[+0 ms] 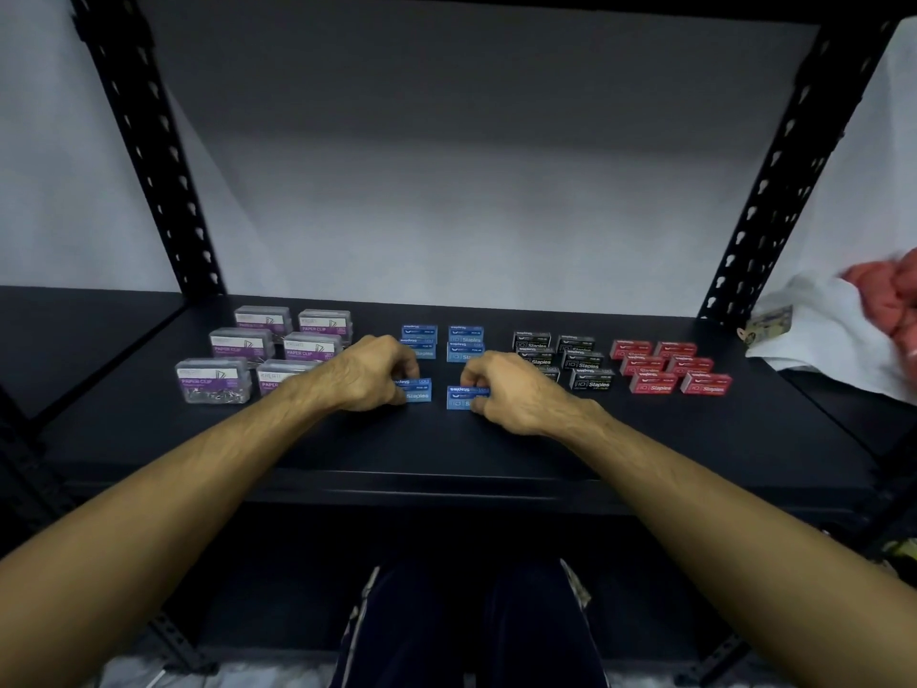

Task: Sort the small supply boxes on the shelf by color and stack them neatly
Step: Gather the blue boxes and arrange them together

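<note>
Both hands down on the front blue staple stacks: left hand (369,372) pinching the left blue stack (414,389), right hand (511,389) pinching the right one (464,397), probably squaring edges. Purple (213,379), black (590,377) and red boxes (655,382) already grouped along the shelf (446,454).

black shelf (446,439), blue staple boxes (465,336), black staple boxes (581,361), red staple boxes (654,382), purple-labelled clip boxes (212,381)

Left hand (369,372) covers left half of front blue staple box (417,391) and part of near paper clip box (278,378). Right hand (511,392) hides right end of second front blue box (460,397). Small print blurred. Red cloth (888,295) past shelf (446,449) right edge, cut by frame.
</note>
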### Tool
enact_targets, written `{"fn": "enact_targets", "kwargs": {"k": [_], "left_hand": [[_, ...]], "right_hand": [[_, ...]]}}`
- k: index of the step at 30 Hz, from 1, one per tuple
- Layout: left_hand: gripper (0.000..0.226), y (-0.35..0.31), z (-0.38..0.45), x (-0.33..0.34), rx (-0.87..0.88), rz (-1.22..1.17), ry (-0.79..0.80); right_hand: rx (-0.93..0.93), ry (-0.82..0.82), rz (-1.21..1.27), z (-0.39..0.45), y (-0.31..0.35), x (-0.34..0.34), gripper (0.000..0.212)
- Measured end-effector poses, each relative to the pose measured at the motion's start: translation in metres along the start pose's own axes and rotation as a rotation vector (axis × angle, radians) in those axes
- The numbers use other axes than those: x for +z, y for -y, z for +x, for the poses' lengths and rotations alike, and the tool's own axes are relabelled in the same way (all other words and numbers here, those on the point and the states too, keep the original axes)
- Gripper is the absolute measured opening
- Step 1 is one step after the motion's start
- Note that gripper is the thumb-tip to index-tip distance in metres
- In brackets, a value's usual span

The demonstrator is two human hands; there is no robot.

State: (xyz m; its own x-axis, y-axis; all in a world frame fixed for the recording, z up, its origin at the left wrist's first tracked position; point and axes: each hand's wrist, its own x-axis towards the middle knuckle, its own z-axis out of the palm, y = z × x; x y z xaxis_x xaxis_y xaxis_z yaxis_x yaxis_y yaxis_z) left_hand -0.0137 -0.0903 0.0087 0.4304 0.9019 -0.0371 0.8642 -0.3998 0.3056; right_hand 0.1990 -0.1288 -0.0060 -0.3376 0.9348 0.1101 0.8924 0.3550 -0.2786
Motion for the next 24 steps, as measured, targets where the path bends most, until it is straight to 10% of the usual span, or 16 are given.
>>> {"fn": "enact_targets", "kwargs": {"k": [24], "left_hand": [[0.019,0.005,0.028,0.005,-0.091,0.017,-0.095]], "right_hand": [[0.113,-0.103,-0.124,0.036,0.000,0.010,0.018]]}}
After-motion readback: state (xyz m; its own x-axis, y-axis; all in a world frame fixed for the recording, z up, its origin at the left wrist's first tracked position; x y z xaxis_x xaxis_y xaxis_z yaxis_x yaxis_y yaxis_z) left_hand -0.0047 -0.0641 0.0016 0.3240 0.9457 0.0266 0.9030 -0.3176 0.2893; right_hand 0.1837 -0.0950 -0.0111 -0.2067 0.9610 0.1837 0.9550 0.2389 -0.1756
